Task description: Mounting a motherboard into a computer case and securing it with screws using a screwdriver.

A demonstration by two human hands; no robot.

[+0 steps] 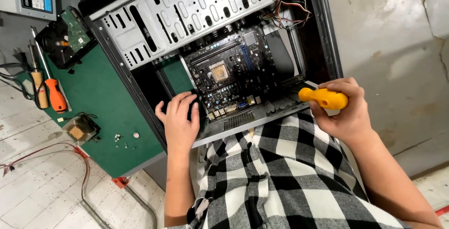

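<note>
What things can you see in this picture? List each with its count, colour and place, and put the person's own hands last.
Computer case: one, black and grey metal, open, lying on the table.
Motherboard: one, dark, inside the case.
Wire bundle: one, mixed colours, upper right inside the case.
Table: one, green top, left of the case.
Hard drive: one, black with green board, table's far end.
Screwdrivers: two, orange and wooden handles, table's left edge.
Small screws: a few, silvery, near table's front.
Yellow-handled screwdriver: one, in the right hand.
Left hand: rests on the case's lower edge.
Right hand: grips the yellow handle.
</note>
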